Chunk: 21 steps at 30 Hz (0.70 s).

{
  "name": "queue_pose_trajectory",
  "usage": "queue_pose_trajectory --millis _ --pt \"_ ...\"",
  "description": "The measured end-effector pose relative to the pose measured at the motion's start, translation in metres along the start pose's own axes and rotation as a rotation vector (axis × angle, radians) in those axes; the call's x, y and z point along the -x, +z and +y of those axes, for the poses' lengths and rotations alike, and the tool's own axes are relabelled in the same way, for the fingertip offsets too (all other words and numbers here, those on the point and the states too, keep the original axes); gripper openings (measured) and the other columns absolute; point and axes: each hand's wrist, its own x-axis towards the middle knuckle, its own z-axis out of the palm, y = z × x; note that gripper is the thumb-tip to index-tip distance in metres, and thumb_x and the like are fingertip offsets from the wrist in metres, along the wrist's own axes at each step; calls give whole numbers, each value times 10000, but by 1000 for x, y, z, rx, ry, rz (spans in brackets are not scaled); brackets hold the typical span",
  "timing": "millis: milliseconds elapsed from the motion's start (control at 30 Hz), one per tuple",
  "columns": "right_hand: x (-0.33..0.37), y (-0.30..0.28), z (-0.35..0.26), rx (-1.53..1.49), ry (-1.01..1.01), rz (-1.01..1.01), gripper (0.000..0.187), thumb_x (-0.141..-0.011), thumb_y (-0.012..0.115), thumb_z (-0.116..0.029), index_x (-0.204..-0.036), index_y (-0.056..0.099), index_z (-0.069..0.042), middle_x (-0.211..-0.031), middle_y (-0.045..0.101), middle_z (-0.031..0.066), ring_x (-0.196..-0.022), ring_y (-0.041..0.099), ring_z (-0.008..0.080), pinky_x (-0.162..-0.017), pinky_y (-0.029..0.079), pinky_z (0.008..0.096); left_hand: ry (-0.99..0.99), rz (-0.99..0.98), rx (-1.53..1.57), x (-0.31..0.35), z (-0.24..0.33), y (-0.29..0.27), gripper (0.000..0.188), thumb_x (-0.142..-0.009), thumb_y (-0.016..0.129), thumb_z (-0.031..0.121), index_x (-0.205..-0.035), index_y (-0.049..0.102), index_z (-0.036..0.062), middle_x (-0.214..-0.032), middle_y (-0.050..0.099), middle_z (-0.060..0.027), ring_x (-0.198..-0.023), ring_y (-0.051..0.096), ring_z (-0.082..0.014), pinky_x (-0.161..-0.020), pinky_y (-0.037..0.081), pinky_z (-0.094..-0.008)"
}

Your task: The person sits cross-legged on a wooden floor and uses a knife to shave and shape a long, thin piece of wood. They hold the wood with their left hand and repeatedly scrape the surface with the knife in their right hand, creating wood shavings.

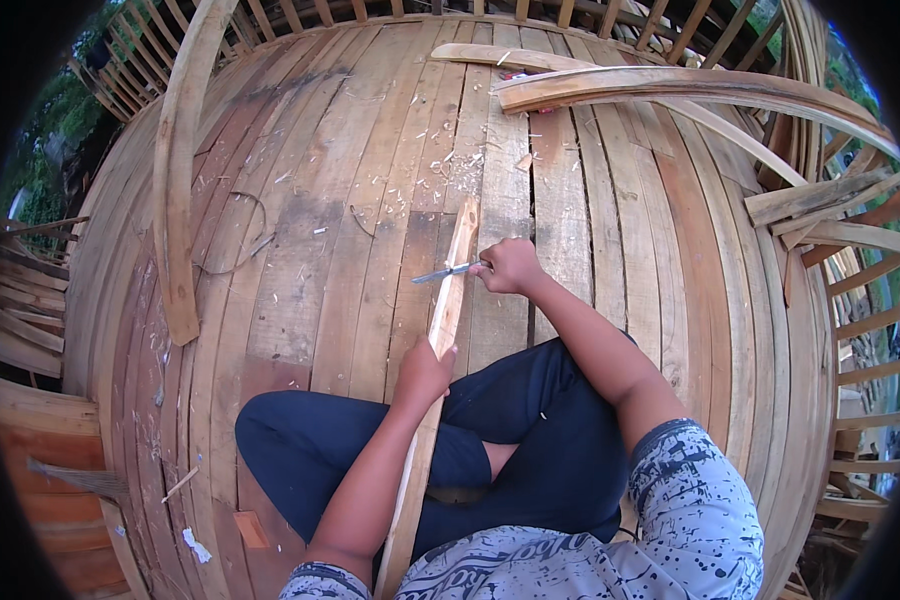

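Note:
A long narrow wooden strip (455,285) slants up from my lap, its far end reaching out over the plank floor. Partway down its length my left hand (426,372) is wrapped around it. Farther along, a knife (438,273) with a thin metal blade lies across the strip, its tip pointing left. My right hand (510,267) is closed round the knife's handle, just to the right of the wood. Most of the handle is hidden in the fist.
Pale shavings (458,172) are scattered over the plank floor (370,130) ahead. A long curved board (175,200) lies at the left, and thick curved planks (670,85) lie at the far right. A thin bent loop (260,215) rests at left. Wooden slats (870,325) edge the right side.

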Motion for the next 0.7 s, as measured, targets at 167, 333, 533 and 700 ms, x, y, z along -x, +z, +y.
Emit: queue_pose_trajectory --millis 167,333,533,700 --pt "-1 -13 8 15 210 38 474 -917 624 -517 -751 740 -89 -641 654 187 -665 679 399 -626 527 515 -8 29 -20 2 -5 5 406 -968 668 254 -1083 545 -115 -776 702 -227 -553 709 -281 -543 575 -409" --pt "7 -5 10 -137 174 -53 458 -948 592 -505 -879 729 -74 -705 674 199 -718 678 414 -676 531 519 -6 20 4 2 1 5 402 -970 665 250 -1073 542 -119 -803 701 -249 -557 711 -287 -537 578 -412" --pt "8 -8 -19 -192 -8 -124 394 -985 571 -451 -937 738 -98 -725 683 186 -712 668 416 -688 522 526 -20 9 2 5 2 1 399 -974 661 250 -1068 540 -118 -812 699 -259 -557 713 -293 -523 577 -415" --pt "7 -6 -1 -371 33 -252 447 -988 527 -505 -952 756 -123 -760 699 183 -775 684 410 -726 519 518 -21 1 11 2 0 3 397 -975 661 252 -1062 541 -116 -813 698 -256 -557 713 -298 -526 578 -416"
